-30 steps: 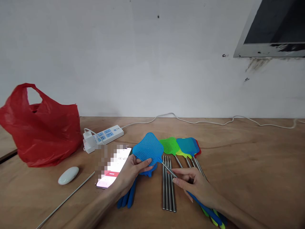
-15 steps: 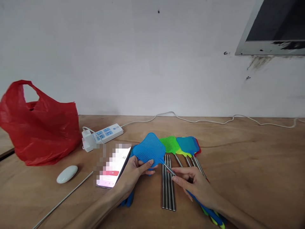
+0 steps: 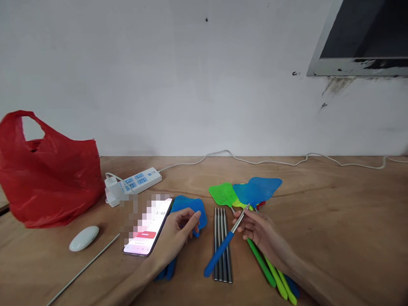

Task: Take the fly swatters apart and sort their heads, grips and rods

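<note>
My right hand [image 3: 258, 227] is closed round the metal shaft of a blue fly swatter [image 3: 219, 255]. That swatter's grip points down to the left across several loose metal rods [image 3: 222, 246], and its mesh head is over the pile at the upper right. In the pile are a green fly swatter [image 3: 222, 194] and yellow-green ones, with their grips [image 3: 276, 276] below my right hand. My left hand [image 3: 181, 227] is loosely curled with fingers apart, in front of a stack of blue fly swatters [image 3: 191, 204]. It partly hides their heads, and my wrist covers their shafts.
A lit phone [image 3: 149, 229] lies left of my left hand. Farther left are a white oval object [image 3: 84, 238], a red plastic bag [image 3: 51, 178] and a power strip [image 3: 140, 180] with a plug in it. A white cable [image 3: 264, 163] runs along the wall.
My left hand has let go of the blue swatter's head. In my right hand the swatter has swung round, so its head now points up to the right and its grip down to the left.
</note>
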A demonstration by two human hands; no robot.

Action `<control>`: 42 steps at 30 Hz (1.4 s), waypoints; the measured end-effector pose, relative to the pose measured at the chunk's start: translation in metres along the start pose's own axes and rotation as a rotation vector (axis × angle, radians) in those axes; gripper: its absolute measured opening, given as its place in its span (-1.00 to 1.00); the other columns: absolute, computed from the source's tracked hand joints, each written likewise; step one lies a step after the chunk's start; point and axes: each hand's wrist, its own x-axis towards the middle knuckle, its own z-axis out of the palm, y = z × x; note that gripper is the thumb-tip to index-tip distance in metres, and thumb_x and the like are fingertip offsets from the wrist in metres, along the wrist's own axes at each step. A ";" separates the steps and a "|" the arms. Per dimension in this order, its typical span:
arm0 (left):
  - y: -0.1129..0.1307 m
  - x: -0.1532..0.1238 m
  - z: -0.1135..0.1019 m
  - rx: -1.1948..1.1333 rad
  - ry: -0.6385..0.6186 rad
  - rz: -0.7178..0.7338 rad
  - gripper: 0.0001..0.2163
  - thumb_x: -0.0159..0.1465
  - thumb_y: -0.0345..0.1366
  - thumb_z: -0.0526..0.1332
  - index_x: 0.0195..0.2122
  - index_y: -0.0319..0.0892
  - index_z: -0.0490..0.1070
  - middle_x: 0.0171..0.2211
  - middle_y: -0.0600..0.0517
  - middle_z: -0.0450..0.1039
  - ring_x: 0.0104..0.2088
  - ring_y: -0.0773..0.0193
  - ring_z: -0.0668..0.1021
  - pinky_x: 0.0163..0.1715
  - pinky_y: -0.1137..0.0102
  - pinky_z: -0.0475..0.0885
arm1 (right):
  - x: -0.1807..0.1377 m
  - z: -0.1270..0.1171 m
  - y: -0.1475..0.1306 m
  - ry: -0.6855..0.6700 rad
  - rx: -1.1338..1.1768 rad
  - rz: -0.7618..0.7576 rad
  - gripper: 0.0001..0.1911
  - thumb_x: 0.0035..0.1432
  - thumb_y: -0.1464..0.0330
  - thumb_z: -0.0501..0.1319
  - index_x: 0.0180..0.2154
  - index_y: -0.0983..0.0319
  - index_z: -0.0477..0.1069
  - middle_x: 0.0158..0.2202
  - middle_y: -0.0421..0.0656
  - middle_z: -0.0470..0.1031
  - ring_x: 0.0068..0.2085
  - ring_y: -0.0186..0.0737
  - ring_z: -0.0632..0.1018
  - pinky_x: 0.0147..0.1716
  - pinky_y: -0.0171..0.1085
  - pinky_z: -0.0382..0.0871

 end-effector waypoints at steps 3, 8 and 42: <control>0.006 -0.004 0.002 0.195 -0.039 0.059 -0.58 0.38 -0.01 0.09 -0.51 -0.16 0.40 -0.54 0.06 0.44 -0.50 0.30 0.45 -0.46 0.43 0.28 | -0.001 0.003 0.000 -0.029 -0.006 -0.024 -0.64 0.05 0.09 0.43 -0.28 0.26 0.64 -0.22 -0.07 0.60 -0.27 -0.27 0.59 -0.33 -0.39 0.47; 0.006 -0.010 0.005 0.360 -0.215 0.126 -0.63 0.37 0.01 0.12 -0.41 -0.16 0.47 -0.58 0.15 0.29 -0.54 0.35 0.32 -0.54 0.45 0.13 | -0.004 0.007 0.002 -0.099 -0.063 -0.034 -0.64 0.05 0.08 0.43 -0.23 0.21 0.64 -0.21 -0.08 0.60 -0.22 -0.24 0.61 -0.30 -0.36 0.48; 0.019 -0.021 -0.024 0.876 -0.370 0.336 -0.75 0.47 -0.16 -0.05 -0.04 -0.09 0.36 -0.30 0.00 0.49 -0.32 0.12 0.51 -0.34 0.31 0.32 | -0.001 -0.004 -0.040 -0.419 -1.852 -0.994 -0.94 0.26 0.39 0.28 -0.29 0.22 0.43 -0.32 -0.18 0.50 -0.12 -0.10 0.44 0.13 0.00 0.15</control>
